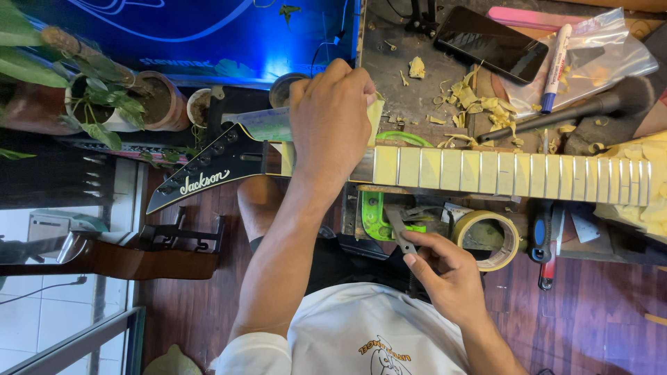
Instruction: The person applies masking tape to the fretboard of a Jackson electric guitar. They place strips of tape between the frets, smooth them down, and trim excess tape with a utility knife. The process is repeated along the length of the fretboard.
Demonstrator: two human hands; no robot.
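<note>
A: Item one, guitar neck [486, 173]: how is it laid?

B: It is laid flat across the worktop [410, 90], running left to right, the fingerboard masked with pale tape between the frets. The black headstock [208, 173] is carried past the worktop's left edge, over the wooden floor.

A: Hands?

B: The left hand [333, 118] is pressed down on the neck just right of the headstock, fingers curled over the far edge; a pale yellow scrap is seen beneath them. The right hand [445, 267] is closed on a small grey metal tool [399, 229], held at the near side of the neck.

A: Adjacent items?

B: A roll of masking tape [490, 239] is noted just right of the right hand. Tape scraps [479, 97], a black phone [493, 42] and a marker pen [556, 66] are listed at the far right. Potted plants [104, 104] are placed at far left.
</note>
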